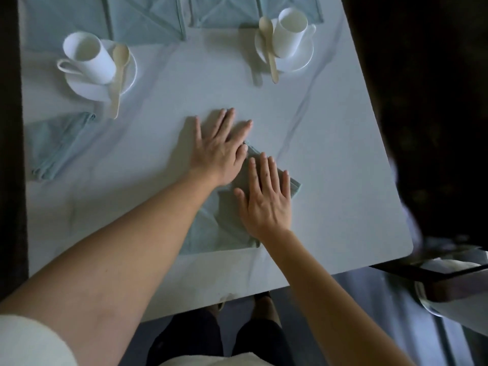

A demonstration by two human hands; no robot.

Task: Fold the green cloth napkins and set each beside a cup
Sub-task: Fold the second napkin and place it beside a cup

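Napkin (224,225) part-folded, creased, flat under both palms.

My veined surface (330,154) carries a left saucer (85,93) and a right saucer (303,59) (both toward the far side), a folded napkin (55,146) at left, a half-folded napkin (224,228) near me, spread napkins (148,19) along the far edge.

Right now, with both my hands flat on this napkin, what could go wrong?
1. The left hand and right hand lie flat over the half-folded napkin, pinching nothing; lifting them may let the fold spring open or skew.
2. By the far right cup, the spoon overhangs its saucer toward you, so setting the napkin there could knock it.
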